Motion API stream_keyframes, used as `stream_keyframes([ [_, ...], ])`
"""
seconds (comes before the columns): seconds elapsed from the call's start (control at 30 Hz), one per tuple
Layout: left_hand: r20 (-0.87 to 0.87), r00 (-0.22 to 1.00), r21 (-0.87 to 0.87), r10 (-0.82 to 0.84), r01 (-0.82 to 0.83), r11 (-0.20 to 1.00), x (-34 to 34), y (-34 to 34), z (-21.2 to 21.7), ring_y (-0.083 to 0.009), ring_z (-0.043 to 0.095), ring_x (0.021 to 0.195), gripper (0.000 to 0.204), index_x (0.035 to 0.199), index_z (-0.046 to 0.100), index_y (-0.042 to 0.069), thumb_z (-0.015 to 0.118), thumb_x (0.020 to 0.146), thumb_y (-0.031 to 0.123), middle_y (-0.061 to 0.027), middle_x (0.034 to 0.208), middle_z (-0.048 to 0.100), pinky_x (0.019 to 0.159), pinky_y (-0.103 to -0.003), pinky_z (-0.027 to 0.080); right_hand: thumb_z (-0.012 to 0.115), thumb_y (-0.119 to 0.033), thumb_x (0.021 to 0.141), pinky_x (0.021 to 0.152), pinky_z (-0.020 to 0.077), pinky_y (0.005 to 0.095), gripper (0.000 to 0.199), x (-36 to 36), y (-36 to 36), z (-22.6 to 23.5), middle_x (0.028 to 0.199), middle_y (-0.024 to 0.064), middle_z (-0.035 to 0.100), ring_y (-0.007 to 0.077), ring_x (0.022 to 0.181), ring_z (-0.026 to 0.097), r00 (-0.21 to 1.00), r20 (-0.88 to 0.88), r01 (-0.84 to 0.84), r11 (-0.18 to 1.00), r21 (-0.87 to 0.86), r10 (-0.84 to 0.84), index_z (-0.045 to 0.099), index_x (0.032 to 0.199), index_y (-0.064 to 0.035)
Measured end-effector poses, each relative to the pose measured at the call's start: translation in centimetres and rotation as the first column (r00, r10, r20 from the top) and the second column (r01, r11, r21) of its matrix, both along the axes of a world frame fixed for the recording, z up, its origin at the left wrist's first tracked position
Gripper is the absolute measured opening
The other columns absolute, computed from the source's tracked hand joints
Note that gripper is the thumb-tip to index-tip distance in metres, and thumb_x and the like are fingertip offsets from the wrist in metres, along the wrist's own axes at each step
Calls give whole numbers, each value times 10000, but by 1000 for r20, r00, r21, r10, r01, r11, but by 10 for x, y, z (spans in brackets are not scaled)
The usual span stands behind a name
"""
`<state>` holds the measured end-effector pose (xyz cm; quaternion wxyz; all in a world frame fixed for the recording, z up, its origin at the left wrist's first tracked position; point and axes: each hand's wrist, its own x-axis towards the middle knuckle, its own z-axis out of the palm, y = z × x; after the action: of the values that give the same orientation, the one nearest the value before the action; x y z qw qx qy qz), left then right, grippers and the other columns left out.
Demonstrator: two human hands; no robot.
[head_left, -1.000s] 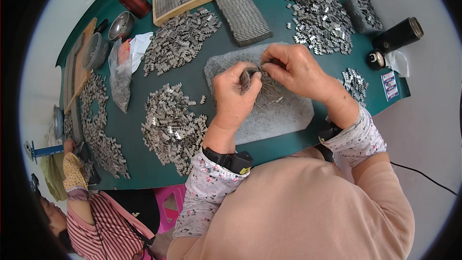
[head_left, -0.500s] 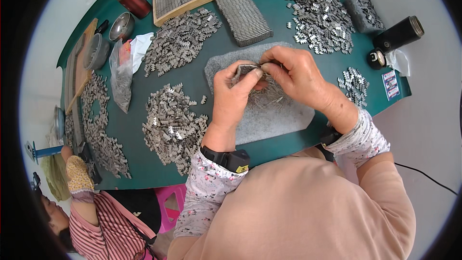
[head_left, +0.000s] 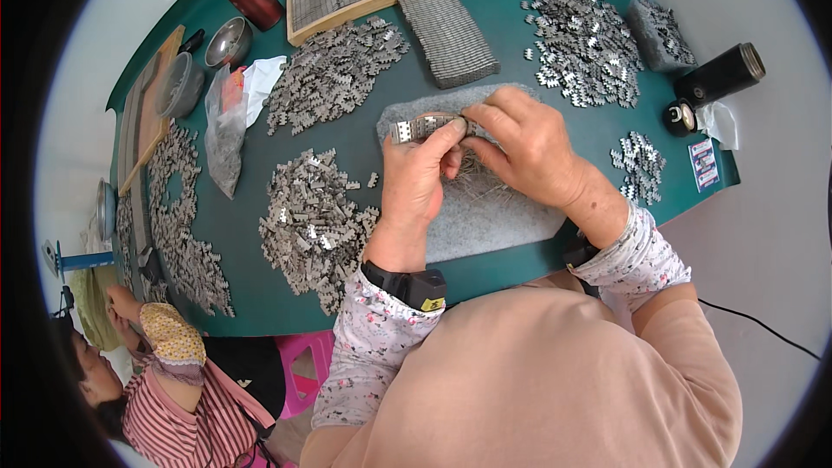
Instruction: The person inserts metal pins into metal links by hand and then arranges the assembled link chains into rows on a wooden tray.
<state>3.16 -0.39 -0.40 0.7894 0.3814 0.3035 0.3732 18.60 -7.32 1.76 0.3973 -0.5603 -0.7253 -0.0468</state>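
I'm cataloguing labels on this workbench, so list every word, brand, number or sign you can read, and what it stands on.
There is no text I can quote reliably.
Small red, white and blue card: printed, but too small to read.
Yellow label on the black wrist device: dark marking, too blurred.
Black flask: a faint mark, too small.
Metal strip in the left hand: no lettering visible.

Bright, diffuse light (small glints on the top-right metal pile (head_left: 585,39)), bowed edges, black corners.
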Motion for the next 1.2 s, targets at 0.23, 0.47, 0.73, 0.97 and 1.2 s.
stream_keyframes([
  [0.23,-66,998,59,9,-5,998,2,1,-2,-103,563,539,112,908,673,14,717,897,116,-38,721,642,449,-227,401,783,-124,703,654,534,395,322,16,4,2,866,112,602,309,791,633,990,97,-99,995,-24,101,652,985,-39],
  [0.47,-168,986,116,14,5,993,-4,15,2,-129,625,569,206,947,675,-53,673,929,151,-107,774,682,495,-235,518,765,-135,761,714,525,422,257,23,8,-3,875,111,614,322,851,630,995,-70,-78,988,-133,69,683,984,-37],
  [0.73,-454,890,279,40,99,955,-4,26,-10,-124,634,625,208,1010,676,-69,640,942,124,-109,805,691,547,-238,520,770,-140,746,814,509,404,227,28,13,-24,928,99,626,301,933,600,994,105,1,987,-159,15,695,932,-34],
  [0.97,-505,860,352,67,134,927,-10,4,-13,-108,627,658,205,1011,693,-54,637,941,130,-80,799,684,594,-243,511,778,-109,707,799,516,406,229,25,-3,-19,935,102,635,300,915,601,990,129,-40,985,-165,62,680,890,-14],
  [1.2,-608,785,534,123,289,794,-10,13,-10,-106,611,639,155,970,711,-46,681,879,75,-65,778,673,568,-260,496,769,-84,706,786,518,409,209,32,-2,-12,946,115,634,315,911,600,990,112,-63,974,-219,90,651,864,-15],
])
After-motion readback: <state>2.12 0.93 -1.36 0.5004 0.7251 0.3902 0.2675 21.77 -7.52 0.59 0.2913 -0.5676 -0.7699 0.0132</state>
